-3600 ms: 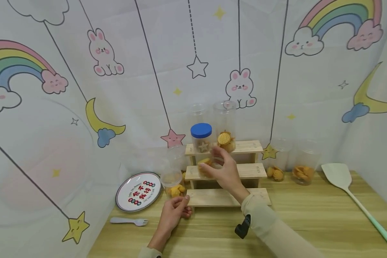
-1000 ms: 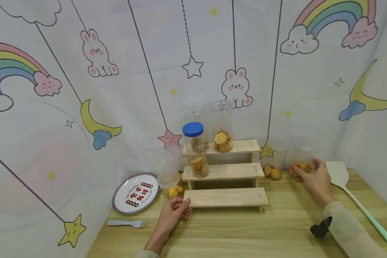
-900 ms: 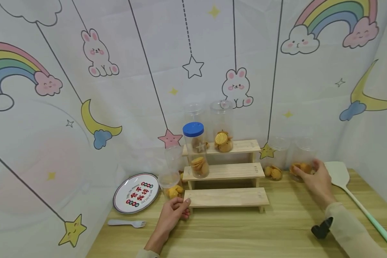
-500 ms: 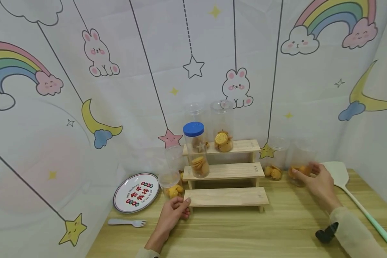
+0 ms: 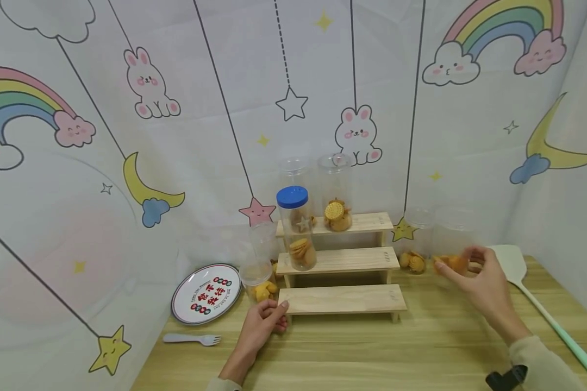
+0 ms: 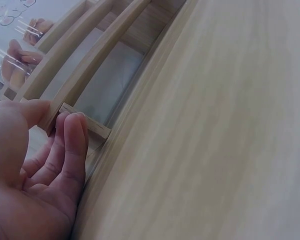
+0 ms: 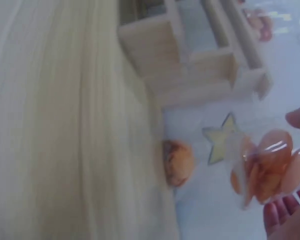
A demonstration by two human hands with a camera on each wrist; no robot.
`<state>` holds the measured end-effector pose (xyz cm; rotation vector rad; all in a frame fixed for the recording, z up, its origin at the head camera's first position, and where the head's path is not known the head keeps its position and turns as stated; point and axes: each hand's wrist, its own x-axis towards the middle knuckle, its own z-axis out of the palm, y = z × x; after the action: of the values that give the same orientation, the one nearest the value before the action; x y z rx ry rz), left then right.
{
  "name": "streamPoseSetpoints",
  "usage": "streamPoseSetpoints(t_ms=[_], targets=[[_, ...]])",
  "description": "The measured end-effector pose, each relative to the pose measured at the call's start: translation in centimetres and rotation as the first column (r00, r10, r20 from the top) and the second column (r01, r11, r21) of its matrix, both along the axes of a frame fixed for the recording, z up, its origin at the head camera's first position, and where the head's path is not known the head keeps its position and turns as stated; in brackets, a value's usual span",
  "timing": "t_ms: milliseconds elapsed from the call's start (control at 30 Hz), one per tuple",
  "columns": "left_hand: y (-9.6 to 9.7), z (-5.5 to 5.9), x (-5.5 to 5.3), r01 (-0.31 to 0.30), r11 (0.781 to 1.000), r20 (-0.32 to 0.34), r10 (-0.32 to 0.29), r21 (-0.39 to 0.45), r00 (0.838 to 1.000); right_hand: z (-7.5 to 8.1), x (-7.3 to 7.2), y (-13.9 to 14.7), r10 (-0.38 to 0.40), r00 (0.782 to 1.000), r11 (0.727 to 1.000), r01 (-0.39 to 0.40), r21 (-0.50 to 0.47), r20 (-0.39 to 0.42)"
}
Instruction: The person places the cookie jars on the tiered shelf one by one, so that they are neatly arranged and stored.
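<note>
My right hand (image 5: 486, 285) grips a clear jar (image 5: 451, 262) of orange-brown cookies at the right of the table. In the right wrist view, this jar (image 7: 270, 165) sits between thumb and fingers, its base clear of the table. My left hand (image 5: 259, 328) pinches the left end of the lowest step of a three-step wooden stand (image 5: 342, 300); the left wrist view shows thumb above and fingers (image 6: 72, 140) below the board. A blue-lidded jar (image 5: 300, 252) of cookies stands on the middle step. Two clear jars, the nearer one (image 5: 336, 190) with cookies, stand on the top step.
Left of the stand are a clear jar (image 5: 261, 288) of yellow snacks, another behind it, a plate (image 5: 206, 293) leaning on the wall and a fork (image 5: 193, 339). On the right are another cookie jar (image 5: 413, 262) and a long-handled spatula (image 5: 550, 304).
My right hand has let go of the blue-lidded jar on the middle step, moved right, taken hold of the clear cookie jar and raised it. My left hand stays at the stand.
</note>
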<state>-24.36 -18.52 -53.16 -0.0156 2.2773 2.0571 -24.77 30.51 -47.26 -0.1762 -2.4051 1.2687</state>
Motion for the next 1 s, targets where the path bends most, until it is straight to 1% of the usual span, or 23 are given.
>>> streamPoseSetpoints(t_ms=[200,367,500,700,867,1000], targets=[[0.1,0.1,0.0,-0.001,1.000,-0.005,0.001,-0.002,1.000,2.6,0.6,-2.6,0.071,0.995,0.997,-0.072,-0.011,-0.065],[0.1,0.2,0.0,0.000,1.000,-0.006,0.000,0.002,1.000,3.8,-0.1,-4.9,0.113,0.985,0.992,-0.119,-0.039,-0.127],[0.1,0.2,0.1,0.000,1.000,-0.002,0.000,-0.003,1.000,4.2,-0.8,-6.6,0.161,0.978,0.984,-0.170,-0.058,-0.135],[0.0,0.2,0.1,0.000,1.000,-0.001,0.000,-0.006,1.000,4.3,-1.9,-9.2,0.258,0.959,0.952,-0.273,-0.137,-0.114],[0.0,0.2,0.1,-0.005,1.000,-0.001,0.005,-0.013,1.000,4.2,-2.9,-11.6,0.303,0.946,0.933,-0.319,-0.166,-0.116],[0.1,0.2,0.1,-0.004,1.000,-0.003,0.004,-0.014,1.000,4.0,-3.6,-13.5,0.320,0.936,0.928,-0.340,-0.152,-0.145]])
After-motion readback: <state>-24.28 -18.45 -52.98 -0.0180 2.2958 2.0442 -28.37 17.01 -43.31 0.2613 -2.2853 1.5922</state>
